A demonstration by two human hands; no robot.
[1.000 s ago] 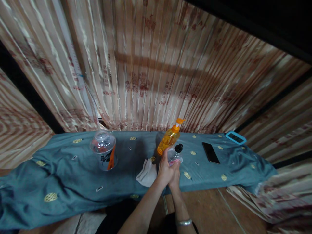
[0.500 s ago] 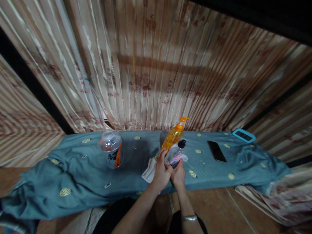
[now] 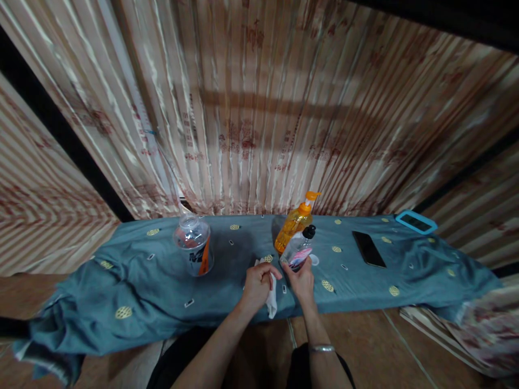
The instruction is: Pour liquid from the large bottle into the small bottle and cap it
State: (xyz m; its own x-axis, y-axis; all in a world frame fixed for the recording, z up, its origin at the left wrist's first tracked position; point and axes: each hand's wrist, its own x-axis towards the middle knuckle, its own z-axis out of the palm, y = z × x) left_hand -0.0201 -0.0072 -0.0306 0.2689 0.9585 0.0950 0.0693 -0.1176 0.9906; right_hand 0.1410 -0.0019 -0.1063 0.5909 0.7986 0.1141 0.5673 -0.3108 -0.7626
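My right hand (image 3: 301, 281) is closed round the base of a small clear bottle (image 3: 298, 250) with a black cap and a pink label, tilted up over the blue cloth. My left hand (image 3: 256, 284) is closed on a white cloth (image 3: 272, 300) that hangs down from its fingers, close beside the right hand. An orange pump bottle (image 3: 297, 222) stands just behind the small bottle.
A blue patterned cloth (image 3: 133, 281) covers a long low table. On it stand a large clear jar (image 3: 193, 244) at the left, a black phone (image 3: 368, 248) at the right and a blue-framed device (image 3: 416, 221) at the far right. Striped curtains hang behind.
My left hand has left the small bottle and picked the white cloth up off the table. The right hand has kept the bottle. The view has shifted to the left.
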